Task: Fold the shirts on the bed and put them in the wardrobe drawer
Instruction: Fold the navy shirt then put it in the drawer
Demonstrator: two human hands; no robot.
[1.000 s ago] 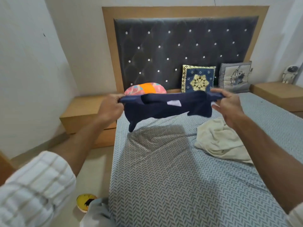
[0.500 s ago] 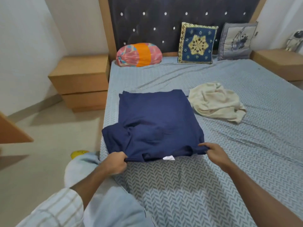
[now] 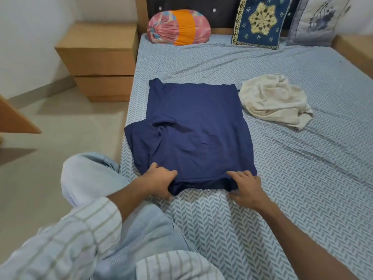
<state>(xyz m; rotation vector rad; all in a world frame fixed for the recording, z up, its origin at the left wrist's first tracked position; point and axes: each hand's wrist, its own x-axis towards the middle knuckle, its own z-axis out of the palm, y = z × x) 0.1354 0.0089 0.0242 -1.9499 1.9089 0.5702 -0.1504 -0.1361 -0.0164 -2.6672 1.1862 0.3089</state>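
A navy blue shirt [image 3: 197, 126] lies spread flat on the bed [image 3: 292, 178], its left sleeve bunched out toward the bed's left edge. My left hand [image 3: 159, 181] grips the shirt's near left corner, fingers curled round the bunched cloth. My right hand [image 3: 245, 187] is at the near right corner, its fingers lying on top of the hem and the thumb under the edge, pinching it. A crumpled cream shirt [image 3: 274, 101] sits on the bed just right of the navy one, touching neither hand.
A pink and orange bolster [image 3: 178, 27], a blue patterned cushion [image 3: 259, 21] and a grey cushion [image 3: 316, 19] lean at the headboard. A wooden bedside cabinet [image 3: 99, 57] stands left of the bed. My knee in light trousers [image 3: 90, 176] presses against the bed's left side.
The navy shirt went from being held up in the air to lying flat on the bed. Both hands moved down and toward me, and have since drawn closer together along its near hem.
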